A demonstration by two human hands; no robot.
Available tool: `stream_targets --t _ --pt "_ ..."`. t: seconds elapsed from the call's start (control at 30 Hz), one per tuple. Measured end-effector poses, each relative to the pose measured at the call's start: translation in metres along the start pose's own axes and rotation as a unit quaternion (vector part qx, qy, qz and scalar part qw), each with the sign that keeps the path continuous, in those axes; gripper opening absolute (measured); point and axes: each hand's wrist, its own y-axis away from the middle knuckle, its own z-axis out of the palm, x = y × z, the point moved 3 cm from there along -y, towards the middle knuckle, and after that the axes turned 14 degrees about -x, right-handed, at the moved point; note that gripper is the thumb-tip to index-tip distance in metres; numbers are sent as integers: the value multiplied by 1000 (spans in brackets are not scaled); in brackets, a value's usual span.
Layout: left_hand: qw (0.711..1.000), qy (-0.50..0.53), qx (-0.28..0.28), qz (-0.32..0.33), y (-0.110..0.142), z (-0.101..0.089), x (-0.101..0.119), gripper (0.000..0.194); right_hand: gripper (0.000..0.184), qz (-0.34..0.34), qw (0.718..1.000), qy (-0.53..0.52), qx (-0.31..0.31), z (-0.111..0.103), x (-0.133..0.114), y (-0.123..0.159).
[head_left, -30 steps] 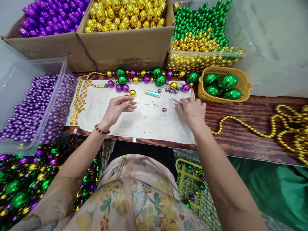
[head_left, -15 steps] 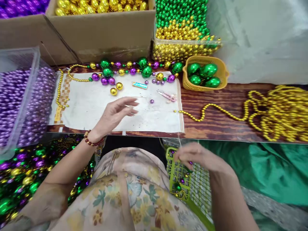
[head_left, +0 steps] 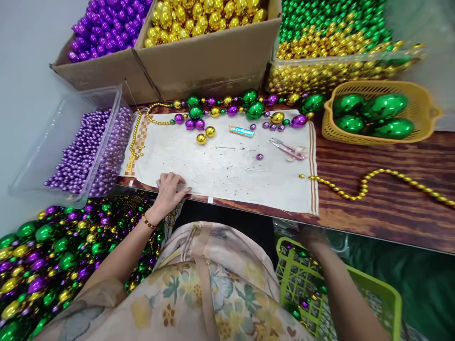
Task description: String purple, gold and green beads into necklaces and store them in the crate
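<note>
Tabletop (head_left: 405,218): dark wood. White cloth (head_left: 213,175) lies along its near edge; thin, soft by look, likely to ruck if dragged; best taken by 2 corners.
Green basket (head_left: 377,281): below the tabletop's near edge, right of the lap, beads inside. Openwork, probably semi-stiff; grip by rim.
Bead garland (head_left: 255,110): 2 rows along the cloth's far edge. Judged light but limp; large glossy balls probably slippery and dentable. Lift at 2 spots, fingers behind large beads.
Left hand (head_left: 170,192): on the cloth's near edge, fingers loosely curved, thumb apart, no object visible in it.
Right hand (head_left: 313,237): blurred, over the green basket's far side; grip cannot be told.
Scissors (head_left: 284,147): near the cloth's right edge, stiff, pointed; take by handles.
2 loose gold beads (head_left: 201,139), left of centre: would roll; pinch singly.
</note>
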Motion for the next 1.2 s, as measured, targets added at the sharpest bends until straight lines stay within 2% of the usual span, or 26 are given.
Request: stream_targets --t 0.1,0.2,0.27,0.33,0.37,0.4,0.47,0.57,0.67,0.77,0.83,0.93,1.03,1.13,1.17,1.2 --pt "1000 14 -20 -13 1 6 -2 13 32 -1 999 -14 -45 14 -12 17" --pt "997 79 -5 -1 3 6 -12 14 35 -23 993 -45 -111 10 -37 41" --pt "986 162 29 21 7 5 -20 16 37 -83 977 -97 -173 -3 -70 52" --pt "961 264 71 34 15 6 -28 19 45 -169 951 -160 -205 -18 -116 54" --pt "947 306 90 34 21 7 -31 21 43 -206 946 -163 -187 -26 -142 50" --pt "935 336 106 29 28 9 -34 23 39 -237 948 -158 -140 -34 -169 42" --pt "928 348 131 15 44 15 -38 24 29 -264 956 -116 -54 -42 -222 19" --pt "947 292 135 -8 68 33 -48 23 22 -231 971 -58 -8 -41 -289 -26" --pt "962 248 97 -52 85 63 -69 24 22 -156 988 5 -7 -35 -328 -63" --pt "963 243 25 -110 90 99 -95 24 25 -110 993 37 -14 -28 -342 -83" --pt "962 247 -30 -111 90 117 -105 19 25 -101 994 31 -15 -24 -345 -89" --pt "961 253 -81 -82 87 127 -107 10 30 -102 995 8 -9 -19 -345 -93" --pt "962 247 -97 -64 78 111 -99 8 29 -124 992 -30 -1 -19 -343 -94" --pt "959 248 -135 -31 65 72 -77 17 22 -159 982 -101 6 -24 -334 -94" --pt "953 256 -163 -11 60 57 -66 22 19 -169 977 -132 7 -26 -329 -95" --pt "935 284 -213 12 55 42 -53 27 17 -178 970 -167 7 -28 -324 -94"
